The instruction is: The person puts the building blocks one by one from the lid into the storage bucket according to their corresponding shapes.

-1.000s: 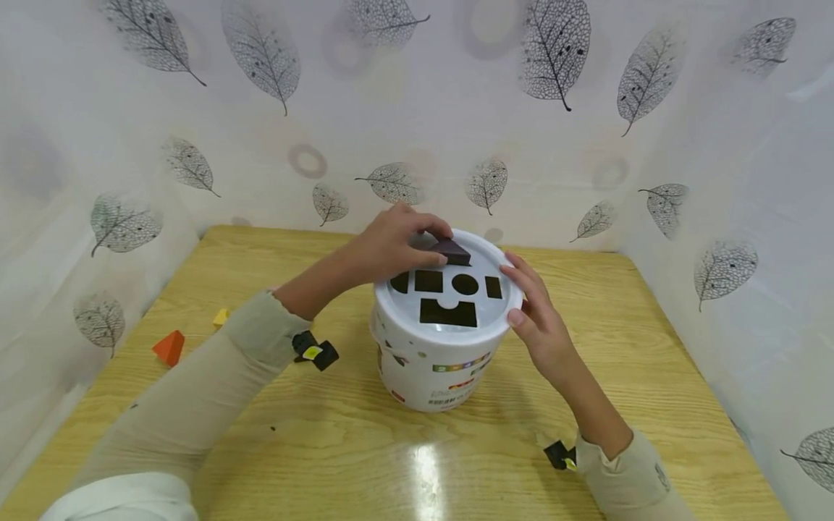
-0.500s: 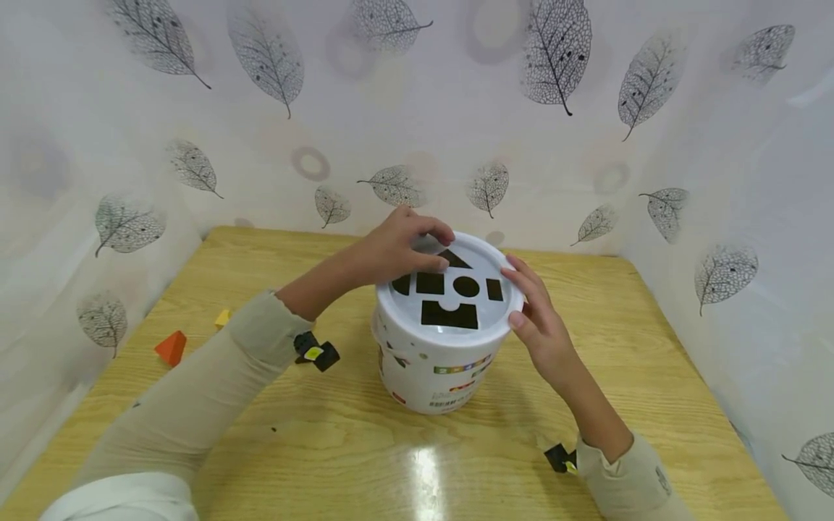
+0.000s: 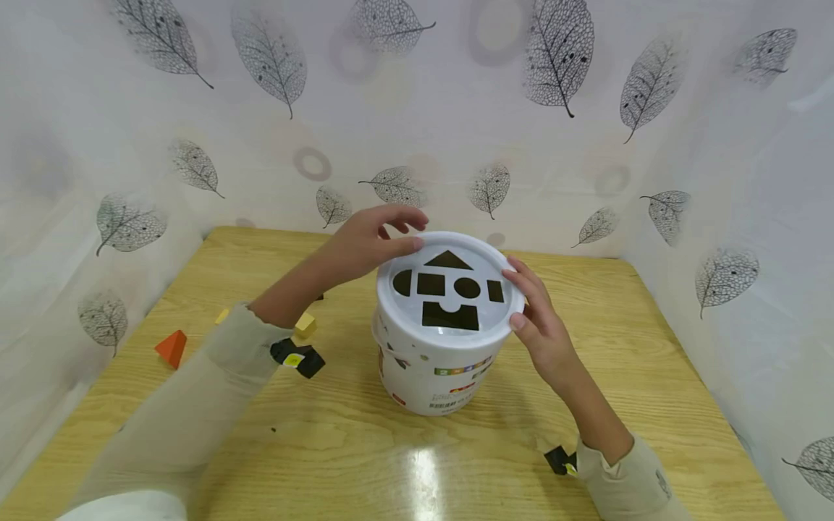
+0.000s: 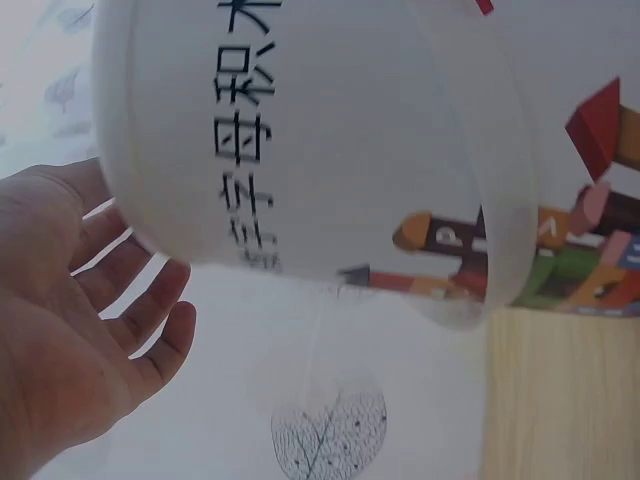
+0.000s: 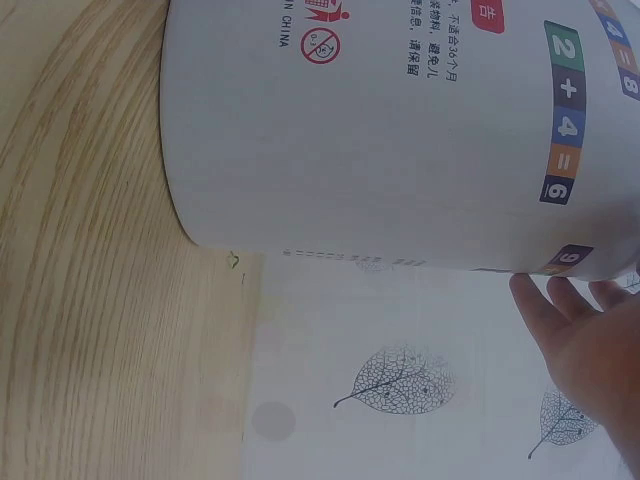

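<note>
A white bucket (image 3: 433,376) with printed letters and sums stands upright on the wooden table. Its white lid (image 3: 498,311) has several cut-out holes: a triangle (image 3: 448,260), half circle, square, circle, rectangle and a notched rectangle. At the lid's back left edge is my left hand (image 3: 371,242), fingers loosely spread and holding nothing; the left wrist view shows its palm (image 4: 50,340) beside the bucket's top. My right hand (image 3: 544,333) rests against the right rim, thumb towards me and fingers farther back. In the right wrist view its fingertips touch the bucket's side.
On the left of the table (image 3: 352,463) lie an orange-red triangular block (image 3: 171,349) and a yellow block (image 3: 305,325). Another yellow piece (image 3: 221,316) shows partly behind the left sleeve. A leaf-patterned curtain (image 3: 417,108) encloses the back and sides.
A dark triangular block under my left hand dropped out of sight at the triangular hole. My left hand then drew back leftward, uncovering the lid and a yellow block. My right hand stayed put.
</note>
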Demonstrator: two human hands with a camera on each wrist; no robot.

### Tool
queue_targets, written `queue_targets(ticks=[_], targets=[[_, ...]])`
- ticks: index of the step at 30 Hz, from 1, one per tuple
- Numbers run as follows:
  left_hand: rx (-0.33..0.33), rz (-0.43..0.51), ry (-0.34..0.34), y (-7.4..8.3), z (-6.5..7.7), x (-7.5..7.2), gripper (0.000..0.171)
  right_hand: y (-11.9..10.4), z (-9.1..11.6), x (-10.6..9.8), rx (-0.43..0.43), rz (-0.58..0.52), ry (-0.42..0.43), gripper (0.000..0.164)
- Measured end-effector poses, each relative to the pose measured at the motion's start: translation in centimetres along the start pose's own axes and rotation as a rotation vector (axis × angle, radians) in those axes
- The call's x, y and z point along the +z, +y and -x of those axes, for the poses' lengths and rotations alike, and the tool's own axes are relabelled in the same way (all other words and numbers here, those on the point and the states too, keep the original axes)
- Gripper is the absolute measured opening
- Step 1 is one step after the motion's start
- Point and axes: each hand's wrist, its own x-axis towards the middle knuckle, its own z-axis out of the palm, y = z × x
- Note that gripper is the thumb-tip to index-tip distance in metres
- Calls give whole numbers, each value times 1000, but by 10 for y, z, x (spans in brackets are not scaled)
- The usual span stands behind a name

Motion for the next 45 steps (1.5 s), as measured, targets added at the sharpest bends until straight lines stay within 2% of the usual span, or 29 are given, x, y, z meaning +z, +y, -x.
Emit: queue_targets(ticks=[6, 14, 25, 33, 38, 45], targets=[[-41, -7, 76, -22, 18, -13, 39, 0, 0, 0, -17, -5, -3, 50], [-130, -12, 128, -54, 43, -18, 42, -1, 0, 0, -14, -2, -6, 51], [-228, -59, 157, -118, 69, -20, 44, -1, -1, 0, -11, -4, -6, 51], [-321, -117, 97, -154, 79, -26, 42, 0, 0, 0, -7, -1, -4, 51], [-392, -158, 61, -167, 82, -28, 42, 0, 0, 0, -9, -5, -3, 51], [-434, -246, 6, -180, 84, -29, 41, 0, 0, 0, -5, -4, -5, 51]])
